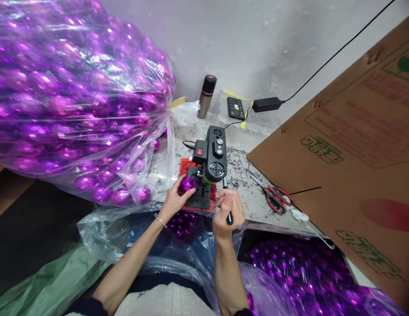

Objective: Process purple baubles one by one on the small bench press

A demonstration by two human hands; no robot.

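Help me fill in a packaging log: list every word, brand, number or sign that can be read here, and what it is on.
No text is readable.
Cardboard box: green lettering and red print, too blurred.
Flask cap: red mark, too small.
Black machine: any marking on its red switch, too small.
Flat black item: pale marks, too small.
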